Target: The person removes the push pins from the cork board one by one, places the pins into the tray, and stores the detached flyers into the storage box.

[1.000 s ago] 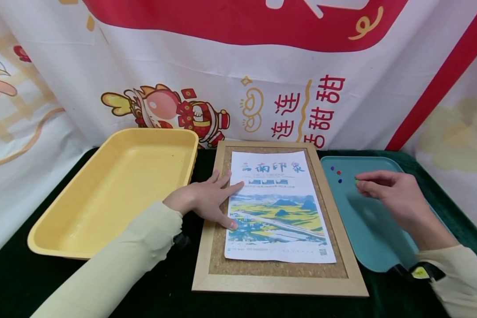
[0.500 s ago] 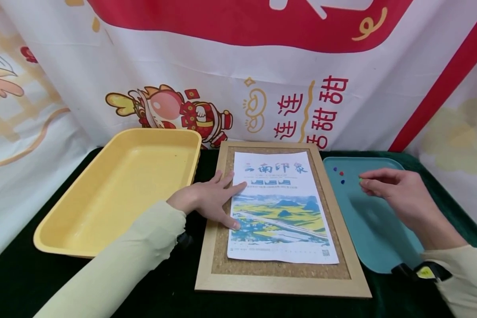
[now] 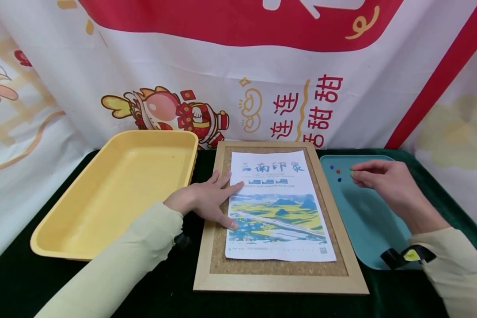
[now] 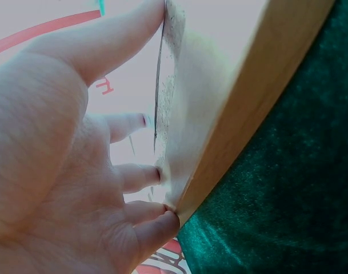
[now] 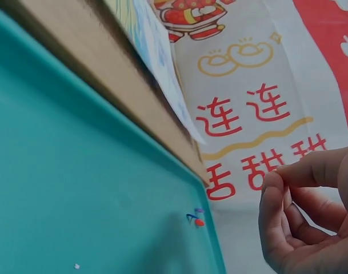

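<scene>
A printed landscape poster (image 3: 278,221) lies on a cork board (image 3: 218,267) with a pale wooden frame. My left hand (image 3: 204,201) rests across the frame's left side, fingers spread, with thumb and index finger reaching onto the paper. In the left wrist view, fingertips meet the board's surface. Over the teal tray (image 3: 375,247), my right hand (image 3: 393,185) pinches a tiny green thumbtack (image 3: 352,172) between thumb and index finger; most of it is hidden. A red thumbtack (image 3: 338,171) and two blue or purple ones lie near the tray's far left corner, left of those fingertips.
A large yellow tray (image 3: 143,185) stands left of the board on the dark green cloth (image 3: 155,293). A white printed curtain (image 3: 206,66) hangs behind everything. A small white speck (image 5: 76,266) shows on the teal tray in the right wrist view.
My right hand has shifted slightly away from me and left, closer to the thumbtacks lying in the tray, still pinching the green one. The left hand stays in place on the board.
</scene>
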Available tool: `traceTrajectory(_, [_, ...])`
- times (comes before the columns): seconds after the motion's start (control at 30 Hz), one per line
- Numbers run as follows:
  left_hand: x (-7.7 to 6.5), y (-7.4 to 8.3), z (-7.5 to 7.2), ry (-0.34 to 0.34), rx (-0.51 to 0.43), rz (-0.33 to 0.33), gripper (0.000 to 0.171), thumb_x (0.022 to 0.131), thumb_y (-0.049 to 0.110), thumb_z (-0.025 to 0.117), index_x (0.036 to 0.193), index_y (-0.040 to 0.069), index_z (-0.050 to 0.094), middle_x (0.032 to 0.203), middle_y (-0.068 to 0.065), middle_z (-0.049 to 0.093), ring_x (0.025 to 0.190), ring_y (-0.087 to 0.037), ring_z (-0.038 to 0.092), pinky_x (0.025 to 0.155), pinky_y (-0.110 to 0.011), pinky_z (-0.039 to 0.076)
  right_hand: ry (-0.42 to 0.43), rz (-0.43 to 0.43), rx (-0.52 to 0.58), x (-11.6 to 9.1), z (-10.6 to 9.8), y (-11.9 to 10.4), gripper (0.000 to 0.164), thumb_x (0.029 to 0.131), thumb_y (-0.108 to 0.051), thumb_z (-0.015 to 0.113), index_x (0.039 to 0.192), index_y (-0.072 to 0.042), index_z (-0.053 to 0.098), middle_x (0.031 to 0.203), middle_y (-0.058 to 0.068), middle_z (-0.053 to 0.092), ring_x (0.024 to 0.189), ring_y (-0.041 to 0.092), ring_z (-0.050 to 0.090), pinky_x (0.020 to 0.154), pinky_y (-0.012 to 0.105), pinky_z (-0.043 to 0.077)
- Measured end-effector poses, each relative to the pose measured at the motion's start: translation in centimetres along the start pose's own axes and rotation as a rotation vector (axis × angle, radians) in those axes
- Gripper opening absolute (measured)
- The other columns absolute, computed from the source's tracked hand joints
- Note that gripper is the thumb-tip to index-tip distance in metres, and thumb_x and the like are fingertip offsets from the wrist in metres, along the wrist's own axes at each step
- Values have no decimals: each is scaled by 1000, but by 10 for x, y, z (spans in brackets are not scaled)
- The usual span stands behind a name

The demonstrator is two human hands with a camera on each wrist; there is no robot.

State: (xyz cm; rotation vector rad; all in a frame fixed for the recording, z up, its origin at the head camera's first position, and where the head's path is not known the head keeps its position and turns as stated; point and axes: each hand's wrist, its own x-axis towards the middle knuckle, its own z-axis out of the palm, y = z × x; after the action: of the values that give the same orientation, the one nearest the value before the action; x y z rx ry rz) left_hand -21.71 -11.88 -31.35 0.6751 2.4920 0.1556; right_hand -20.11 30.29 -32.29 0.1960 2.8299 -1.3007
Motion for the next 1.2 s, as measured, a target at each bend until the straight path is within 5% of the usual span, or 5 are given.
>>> traceTrajectory(0.33, [2, -2, 2, -7, -4, 4, 108, 91, 65, 74, 173, 34, 10, 180, -9, -12, 166, -41, -14, 129, -69, 16, -100, 99, -3, 27, 3, 16, 51, 109, -39, 60, 148, -6, 60, 147, 23, 61, 121, 31, 62, 83, 18, 56])
traceTrajectory(0.67, [2, -1, 5, -2, 0, 2, 109, 90, 66, 74, 172, 34, 10, 181, -9, -12, 166, -41, -13, 130, -68, 16, -152, 152, 0, 40, 4, 36, 55, 110, -38, 58, 150, 0, 56, 148, 25, 58, 119, 31, 59, 84, 23, 53])
traceTrajectory(1.2, [1, -1, 1, -1, 6, 5, 108, 91, 65, 74, 172, 35, 9, 180, -9, -13, 166, -40, -15, 130, -67, 16, -139, 210, -91, 40, 13, 30, 47, 108, -27, 55, 148, -2, 61, 151, 29, 51, 124, 39, 50, 95, 42, 47])
